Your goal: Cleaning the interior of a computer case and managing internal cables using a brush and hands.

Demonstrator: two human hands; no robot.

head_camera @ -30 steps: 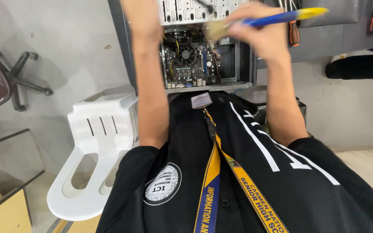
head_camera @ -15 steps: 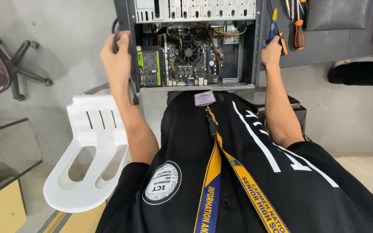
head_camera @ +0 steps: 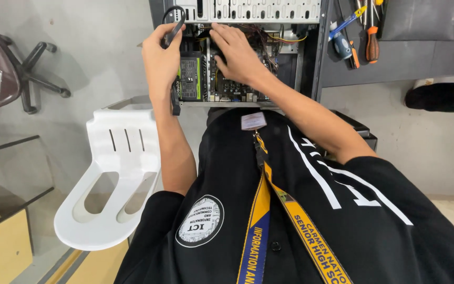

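At the edge of the open computer case (head_camera: 311, 63), the left hand (head_camera: 160, 55) is clenched around a black cable (head_camera: 174, 31). Just right of it, the right hand (head_camera: 236, 50) rests flat on the circuit board (head_camera: 237, 89), grasping nothing. 2 screwdrivers (head_camera: 372, 37) lie further right.

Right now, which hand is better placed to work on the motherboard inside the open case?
Right, probably. The right hand already rests on the motherboard inside the computer case, while the left hand grips a black cable at the case's edge.
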